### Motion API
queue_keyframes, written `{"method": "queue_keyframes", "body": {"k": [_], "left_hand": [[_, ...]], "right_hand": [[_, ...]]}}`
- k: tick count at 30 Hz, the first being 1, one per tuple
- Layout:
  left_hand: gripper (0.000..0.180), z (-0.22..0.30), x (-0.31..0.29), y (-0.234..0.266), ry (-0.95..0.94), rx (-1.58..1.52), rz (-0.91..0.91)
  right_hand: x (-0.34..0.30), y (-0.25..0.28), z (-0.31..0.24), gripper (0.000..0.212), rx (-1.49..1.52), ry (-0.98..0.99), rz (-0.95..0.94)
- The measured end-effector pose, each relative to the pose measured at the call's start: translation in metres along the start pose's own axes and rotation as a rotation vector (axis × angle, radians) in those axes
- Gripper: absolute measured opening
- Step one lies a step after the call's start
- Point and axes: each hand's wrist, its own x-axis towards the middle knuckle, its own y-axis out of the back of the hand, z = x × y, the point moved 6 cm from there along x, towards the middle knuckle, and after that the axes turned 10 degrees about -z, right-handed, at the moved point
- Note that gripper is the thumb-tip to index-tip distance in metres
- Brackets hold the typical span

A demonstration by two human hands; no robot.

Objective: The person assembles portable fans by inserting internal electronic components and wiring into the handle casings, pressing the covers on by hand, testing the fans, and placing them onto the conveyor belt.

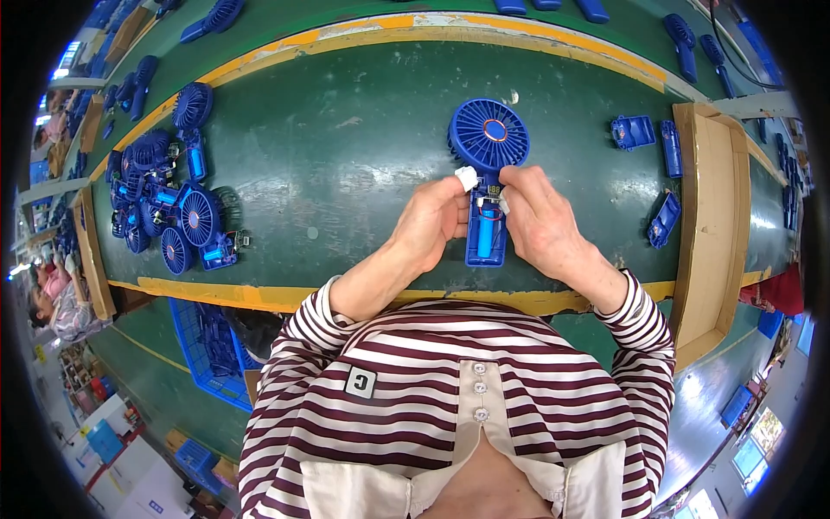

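Observation:
A blue handheld fan (489, 130) lies on the green table in front of me, its round grille pointing away from me. Its handle is uncovered, showing a blue cylindrical battery (486, 235) and a small circuit board (494, 191) with thin wires above it. My left hand (430, 221) is closed on the left side of the handle, with a white wrap on a fingertip. On the other side, my right hand (545, 221) has its fingers bent and pressed against the handle's upper right edge, beside the board. What lies under the right fingertips is hidden.
Several blue fans with exposed handles form a pile (160, 203) at the left. Loose blue shell pieces (634, 132) lie at the right, beside a shallow cardboard tray (683, 251). A raised yellow-edged strip (372, 35) borders the far side. A blue crate (199, 346) stands below the table.

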Motion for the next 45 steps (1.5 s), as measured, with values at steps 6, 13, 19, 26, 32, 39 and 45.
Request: {"method": "queue_keyframes", "body": {"k": [6,13,19,26,32,39,45], "left_hand": [[0.021,-0.001,0.001,-0.007,0.026,0.232,0.049],[0.024,-0.009,0.006,-0.006,-0.040,0.347,-0.002],[0.021,-0.014,0.009,-0.001,-0.039,0.331,-0.028],[0.014,-0.016,0.012,0.005,-0.028,0.295,0.023],[0.014,-0.024,0.011,0.004,0.007,0.136,0.049],[0.009,-0.021,0.009,0.010,0.034,0.157,0.144],[0.020,-0.008,0.021,0.002,0.127,0.046,-0.001]], "right_hand": [[0.004,0.002,-0.004,0.025,-0.048,0.020,-0.068],[0.001,-0.001,-0.010,0.028,-0.078,0.046,-0.094],[0.003,-0.004,-0.010,0.024,-0.047,0.061,-0.102],[0.007,-0.003,-0.011,0.024,-0.049,0.081,-0.071],[0.003,0.000,-0.015,0.020,-0.160,-0.029,-0.034],[0.000,-0.009,0.000,0.016,-0.129,-0.056,-0.021],[0.000,-0.004,0.010,0.014,-0.150,-0.077,-0.019]]}}
